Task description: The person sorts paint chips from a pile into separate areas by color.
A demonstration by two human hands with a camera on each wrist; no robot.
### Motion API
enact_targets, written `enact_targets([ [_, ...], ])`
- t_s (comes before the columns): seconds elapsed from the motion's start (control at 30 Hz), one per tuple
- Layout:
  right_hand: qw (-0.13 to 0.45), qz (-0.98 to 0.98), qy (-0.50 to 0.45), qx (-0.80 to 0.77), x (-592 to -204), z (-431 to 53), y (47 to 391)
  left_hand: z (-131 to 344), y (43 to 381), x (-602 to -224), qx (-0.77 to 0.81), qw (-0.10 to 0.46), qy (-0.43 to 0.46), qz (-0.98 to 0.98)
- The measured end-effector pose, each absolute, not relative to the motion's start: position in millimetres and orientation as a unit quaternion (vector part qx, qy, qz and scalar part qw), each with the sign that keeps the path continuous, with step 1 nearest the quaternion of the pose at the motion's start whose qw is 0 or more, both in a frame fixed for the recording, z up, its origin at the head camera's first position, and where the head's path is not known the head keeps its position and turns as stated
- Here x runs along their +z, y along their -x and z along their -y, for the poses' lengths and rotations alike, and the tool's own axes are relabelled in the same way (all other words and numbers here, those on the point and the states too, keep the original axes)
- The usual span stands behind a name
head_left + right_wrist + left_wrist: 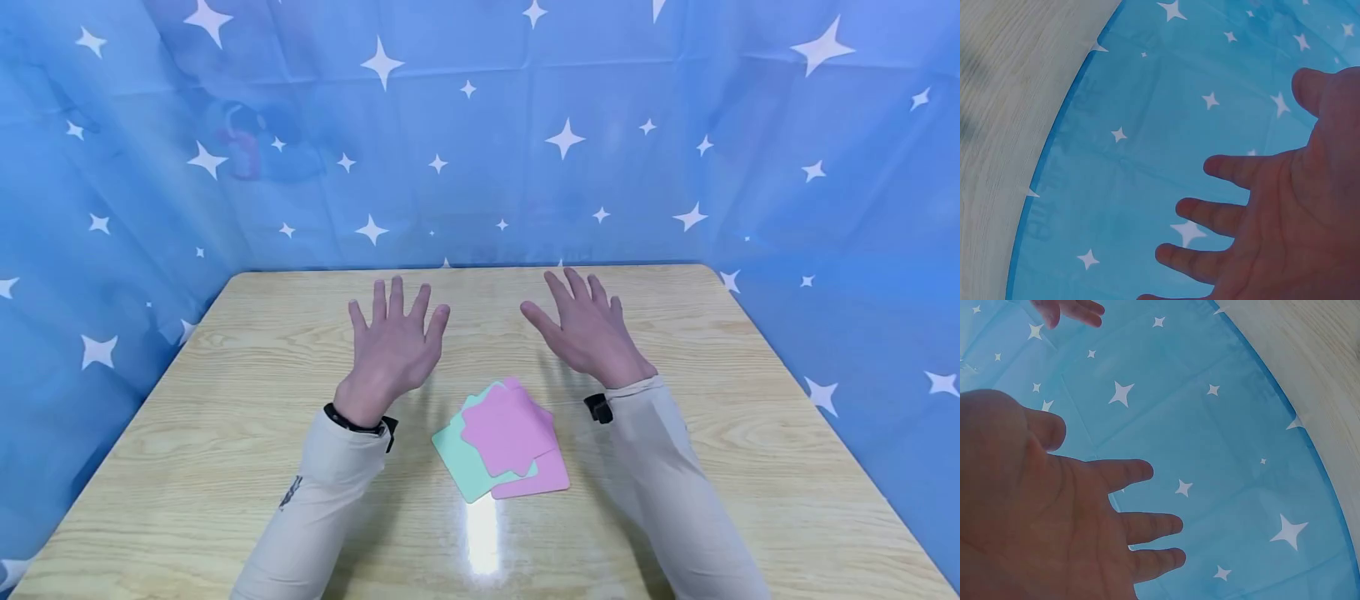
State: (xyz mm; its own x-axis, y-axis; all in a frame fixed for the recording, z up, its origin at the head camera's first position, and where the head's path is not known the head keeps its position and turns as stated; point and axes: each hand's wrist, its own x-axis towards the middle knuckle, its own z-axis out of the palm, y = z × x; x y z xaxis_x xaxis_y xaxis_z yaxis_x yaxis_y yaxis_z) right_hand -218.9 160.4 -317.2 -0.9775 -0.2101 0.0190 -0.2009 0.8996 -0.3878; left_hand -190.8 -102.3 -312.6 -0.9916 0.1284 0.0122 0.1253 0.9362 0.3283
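Observation:
In the head view my left hand [393, 354] is held above the table, left of a small pile of flat pieces, with fingers straight and spread. My right hand [592, 337] is raised likewise on the other side, its thumb pointing inward. Neither hand holds or touches anything. Between the forearms lies the overlapping pile: a pink piece with a wavy edge [504, 429] on top, a mint green piece [465, 467] under it, and more pink [551, 475] at the lower right. Both palms show bare in the wrist views, the left hand [1072, 506] and the right hand [1291, 212].
The pieces lie on a light wood-grain table [247, 417] with rounded far corners. A blue cloth with white stars [480, 167] hangs behind it and along both sides. Light reflects off the tabletop just below the pile. Dark straps circle both wrists.

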Motion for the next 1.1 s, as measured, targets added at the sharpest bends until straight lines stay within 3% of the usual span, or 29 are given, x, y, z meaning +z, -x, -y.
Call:
enact_targets([
  [0.4,-0.010,-0.980,0.157,-0.120,-330.7,-161.8,208.8,84.7,178.4,-333.4,0.109,0.013,-0.109,-0.988],
  [0.67,-0.003,-0.965,0.246,-0.094,-349.2,-164.8,195.6,72.0,167.4,-355.5,0.076,0.030,-0.156,-0.984],
  [0.8,0.026,-0.950,0.300,-0.086,-360.4,-165.2,188.9,68.7,160.5,-368.1,0.073,0.014,-0.178,-0.981],
  [1.1,0.162,-0.921,0.332,-0.120,-374.1,-157.3,179.4,66.5,150.1,-389.4,0.068,0.022,-0.214,-0.974],
])
